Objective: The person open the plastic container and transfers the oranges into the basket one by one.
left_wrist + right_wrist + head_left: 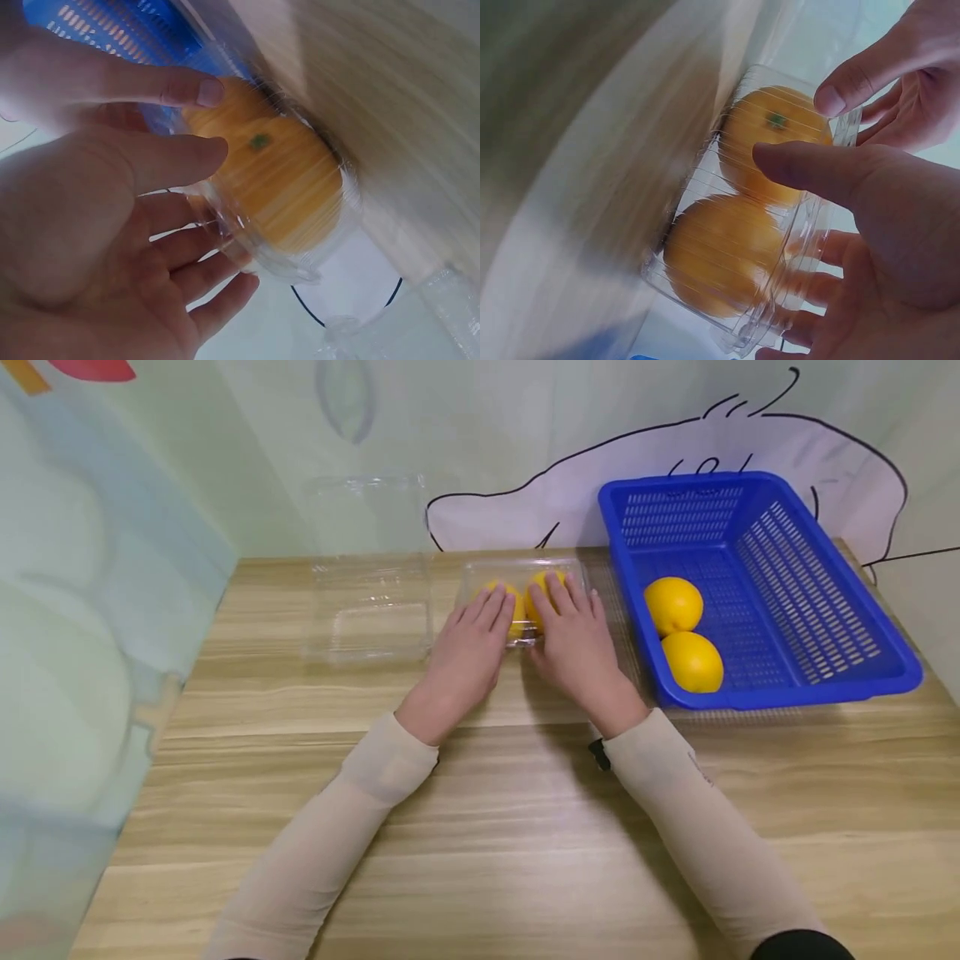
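Two oranges [720,259] sit side by side inside a clear plastic clamshell box [525,565], its lid lying over them. My left hand [468,647] rests on the left part of the lid with fingers extended. On the right part lies my right hand [577,647], its fingers likewise stretched across the top. Both thumbs touch or nearly touch the near side of the box, as the wrist views show. In the left wrist view the orange [281,180] shows a green stem end through the ribbed plastic. In the head view, the fingers partly cover the oranges.
A blue plastic basket [765,695] stands to the right, with two oranges [682,635] against its left side. Left of the hands, another clear clamshell box [375,610] stands with its lid raised by the wall. The wooden table [495,852] meets the printed wall behind.
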{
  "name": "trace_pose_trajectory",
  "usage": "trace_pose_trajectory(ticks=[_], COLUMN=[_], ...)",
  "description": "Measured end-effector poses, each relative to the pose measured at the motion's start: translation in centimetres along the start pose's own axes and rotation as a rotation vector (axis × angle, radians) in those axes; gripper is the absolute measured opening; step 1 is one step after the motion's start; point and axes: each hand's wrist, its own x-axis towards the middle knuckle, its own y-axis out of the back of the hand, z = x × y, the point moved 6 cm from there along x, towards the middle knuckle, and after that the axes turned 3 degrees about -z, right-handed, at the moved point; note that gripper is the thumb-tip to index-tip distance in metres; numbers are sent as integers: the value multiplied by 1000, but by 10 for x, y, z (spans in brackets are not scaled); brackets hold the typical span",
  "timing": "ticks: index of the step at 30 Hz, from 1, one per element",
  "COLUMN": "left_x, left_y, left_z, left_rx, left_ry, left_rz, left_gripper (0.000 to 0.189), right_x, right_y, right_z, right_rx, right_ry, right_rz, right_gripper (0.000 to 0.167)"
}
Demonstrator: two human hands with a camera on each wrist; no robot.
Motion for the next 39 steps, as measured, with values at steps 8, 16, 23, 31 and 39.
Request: trace_pose_trajectory(ticks=[8, 16, 23, 31, 39], left_x=[-15, -21, -22, -24, -47], left_y=[1, -1, -5, -4, 14], left_z=[7, 8, 6, -4, -17], left_rx=[-11, -21, -100, -303, -492], left_ry=[-23, -15, -40, -105, -76], left_rz=[16, 15, 36, 87, 293], left_gripper=[60, 63, 68, 68, 55], right_x=[-17, -23, -24, -24, -26], right_y=[-4, -4, -3, -1, 16], right_z=[-1, -4, -3, 1, -16], right_rx=[-9, -9, -43, -7, 115], right_ry=[29, 14, 24, 27, 202], right_rz=[-21, -60, -48, -102, -2], right_gripper=[79, 79, 78, 98, 79])
